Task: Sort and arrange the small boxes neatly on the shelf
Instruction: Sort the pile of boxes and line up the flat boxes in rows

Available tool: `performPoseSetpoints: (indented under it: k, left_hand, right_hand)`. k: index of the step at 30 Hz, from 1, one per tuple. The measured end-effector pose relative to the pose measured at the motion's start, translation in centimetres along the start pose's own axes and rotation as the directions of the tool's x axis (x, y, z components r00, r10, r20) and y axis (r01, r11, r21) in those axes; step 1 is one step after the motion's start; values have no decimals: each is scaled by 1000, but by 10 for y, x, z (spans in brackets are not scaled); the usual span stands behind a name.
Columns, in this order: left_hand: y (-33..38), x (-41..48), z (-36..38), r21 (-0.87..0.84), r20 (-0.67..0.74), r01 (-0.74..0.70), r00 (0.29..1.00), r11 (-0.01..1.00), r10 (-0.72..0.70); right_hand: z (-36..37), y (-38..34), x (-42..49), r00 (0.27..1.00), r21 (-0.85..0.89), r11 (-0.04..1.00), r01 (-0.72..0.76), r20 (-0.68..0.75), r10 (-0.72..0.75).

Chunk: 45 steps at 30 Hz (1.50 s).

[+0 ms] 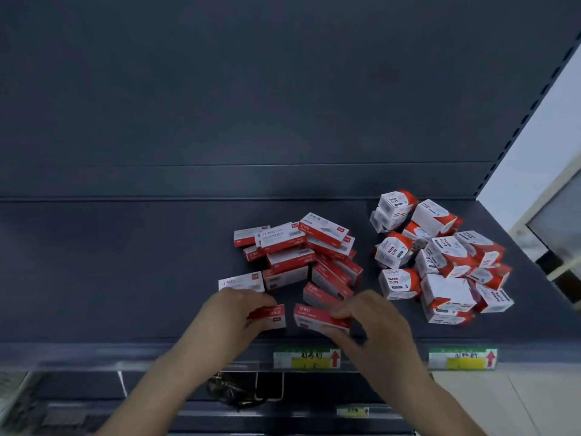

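at six o'clock on the shelf, a flat red box is gripped by the left hand and a second box is pinched by the right hand. the flat-box heap at twelve and the paper-clip heap at two lie jumbled; little is judged done.

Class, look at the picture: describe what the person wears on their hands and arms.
Nothing is worn: the left hand and right hand are ungloved, with no ring, watch or bracelet visible; the left forearm and right forearm are bare, no sleeve in view.

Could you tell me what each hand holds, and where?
Left hand grips the left red box, left end; right hand the right red box, right end.
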<state>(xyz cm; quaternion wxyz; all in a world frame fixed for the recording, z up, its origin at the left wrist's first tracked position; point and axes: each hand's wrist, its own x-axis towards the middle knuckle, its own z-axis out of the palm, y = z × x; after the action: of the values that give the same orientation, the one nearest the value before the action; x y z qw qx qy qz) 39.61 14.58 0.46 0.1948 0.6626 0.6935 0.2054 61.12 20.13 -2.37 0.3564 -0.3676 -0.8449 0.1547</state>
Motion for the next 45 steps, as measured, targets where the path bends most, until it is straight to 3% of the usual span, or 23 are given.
performPoseSetpoints:
  k: [7,11,19,24,28,33,37,39,42,45]
  left_hand:
    - [1,-1,5,-36,96,-8,995,999,12]
    - [1,4,8,3,120,-38,992,999,37]
    - [6,4,13,-81,82,-114,989,990,121]
    - [9,3,16,-135,88,-126,986,983,139]
    - [7,3,19,-153,104,-112,986,982,129]
    - [4,-2,13,-162,67,-51,996,985,63]
    - [-14,2,-13,-254,-211,21,975,967,-77]
    - [-30,12,-22,-159,-262,77,958,984,-118]
    - [-50,27,-23,57,-107,160,982,985,-154]
    - [-54,36,-20,114,21,171,984,979,-175]
  right_hand:
    - [2,17,-4,999,-5,999,34,28,-34]
    - [0,23,-3,997,8,1000,-23,67,23]
    - [-7,13,-5,984,-225,967,120,155,-86]
    - [-17,15,-2,967,-99,994,39,254,-13]
    - [-21,15,2,953,-100,994,45,301,-13]
    - [-19,7,2,963,-42,999,12,270,0]
    - [-19,2,15,987,26,998,-63,147,58]
    - [-18,-2,26,989,-37,998,-61,130,65]
    - [-16,-13,46,966,-212,977,-22,249,75]
    - [-15,-20,60,888,-351,936,30,439,137]
